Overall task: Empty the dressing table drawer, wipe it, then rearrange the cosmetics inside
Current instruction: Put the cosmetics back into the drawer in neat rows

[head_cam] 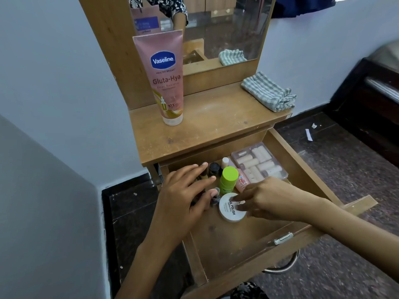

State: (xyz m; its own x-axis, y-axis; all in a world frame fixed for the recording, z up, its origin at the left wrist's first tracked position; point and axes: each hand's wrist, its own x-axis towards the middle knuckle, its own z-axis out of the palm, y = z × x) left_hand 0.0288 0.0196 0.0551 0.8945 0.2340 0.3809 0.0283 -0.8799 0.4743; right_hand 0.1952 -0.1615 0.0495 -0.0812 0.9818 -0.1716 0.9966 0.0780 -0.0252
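Reaching into the open drawer [241, 238], our left hand [183, 199] lies with fingers spread over small dark bottles [212, 169] at its back-left; pink Vaseline tube [165, 76] stands upright on the tabletop above; green-capped bottle [228, 178] stands just right of the fingers; white nail polish tub [228, 211] lies below it, our right hand [269, 197] touching its lid, fingers blurred, grip unclear; pink case [260, 162] back-right; checked cloth [268, 91] folded on the tabletop's right.
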